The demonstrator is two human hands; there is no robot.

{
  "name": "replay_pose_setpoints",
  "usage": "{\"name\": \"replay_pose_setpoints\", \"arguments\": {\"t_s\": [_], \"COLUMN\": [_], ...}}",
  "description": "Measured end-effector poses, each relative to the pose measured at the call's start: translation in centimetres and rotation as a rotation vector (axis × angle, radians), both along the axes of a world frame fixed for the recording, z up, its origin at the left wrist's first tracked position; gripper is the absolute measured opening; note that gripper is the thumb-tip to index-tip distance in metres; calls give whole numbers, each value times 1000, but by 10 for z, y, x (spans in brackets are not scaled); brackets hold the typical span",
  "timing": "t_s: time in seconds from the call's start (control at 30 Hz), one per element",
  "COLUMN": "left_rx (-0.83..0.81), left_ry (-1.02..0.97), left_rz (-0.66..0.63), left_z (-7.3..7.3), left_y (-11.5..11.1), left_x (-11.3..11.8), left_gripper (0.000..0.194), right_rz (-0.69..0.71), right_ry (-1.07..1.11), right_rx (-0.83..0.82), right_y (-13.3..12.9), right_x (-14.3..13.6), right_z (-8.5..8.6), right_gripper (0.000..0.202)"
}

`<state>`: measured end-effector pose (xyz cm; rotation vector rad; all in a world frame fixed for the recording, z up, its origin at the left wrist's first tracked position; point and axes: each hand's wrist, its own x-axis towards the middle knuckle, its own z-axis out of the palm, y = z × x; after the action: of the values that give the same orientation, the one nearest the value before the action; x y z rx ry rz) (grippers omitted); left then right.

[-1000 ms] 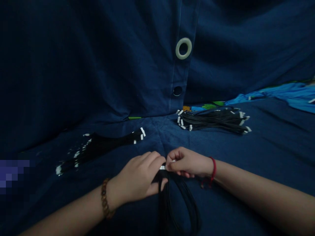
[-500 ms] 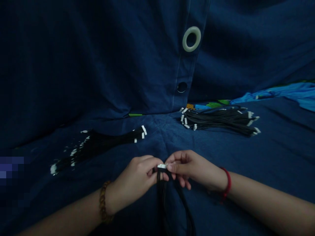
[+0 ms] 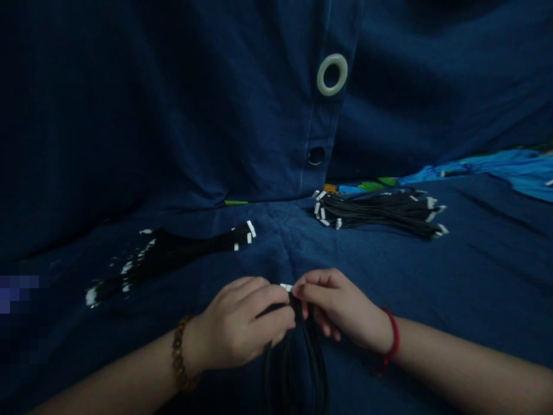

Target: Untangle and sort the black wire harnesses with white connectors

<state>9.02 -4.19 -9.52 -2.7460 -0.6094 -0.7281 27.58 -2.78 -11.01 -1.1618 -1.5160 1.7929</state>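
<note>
Between my two hands, at the lower middle, is a white connector [image 3: 286, 287] on black cables [image 3: 317, 369] that hang down in loops past the bottom of the view. My left hand [image 3: 242, 320], with a beaded bracelet, is closed on the cables just below and left of the connector; its fingers partly cover it. My right hand [image 3: 326, 300], with a red cord at the wrist, pinches at the connector's right end, the other fingers curled beneath. The exact grip of the fingertips is hidden.
A bundle of black cables with white connectors [image 3: 185, 245] lies on the blue cloth [image 3: 410, 288] at left; another such bundle [image 3: 375, 213] lies at back right. Blue fabric with a pale ring [image 3: 332, 75] hangs behind. A bright blue cloth [image 3: 488, 167] lies far right.
My left hand has turned over the cables, its fingers now covering more of the white connector. My right hand stays at its right end. The whole view has shifted slightly.
</note>
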Motion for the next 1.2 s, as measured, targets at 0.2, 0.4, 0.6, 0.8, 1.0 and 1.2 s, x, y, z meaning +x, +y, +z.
{"name": "replay_pose_setpoints", "arguments": {"t_s": [0.2,0.4,0.6,0.8,1.0,1.2], "left_rx": [-118,-263,-532,-964,-1435,-1668], "left_ry": [135,382,422,41,-199,-410], "left_rz": [225,291,118,86,130,71], "left_z": [-2,6,25,18,3,0], "left_y": [6,8,17,23,29,34], "left_x": [2,2,-2,0,-6,-10], "left_gripper": [27,34,35,39,32,27], "right_rz": [46,51,97,148,147,176], "right_ry": [-132,-219,-200,-158,-98,-54], "right_rx": [55,114,181,133,54,15], "right_y": [-3,-4,-4,-9,-4,1], "right_x": [-1,-3,-4,-5,-1,1], "right_z": [-2,-5,-4,0,0,-1], "right_gripper": [21,17,18,20,20,18]}}
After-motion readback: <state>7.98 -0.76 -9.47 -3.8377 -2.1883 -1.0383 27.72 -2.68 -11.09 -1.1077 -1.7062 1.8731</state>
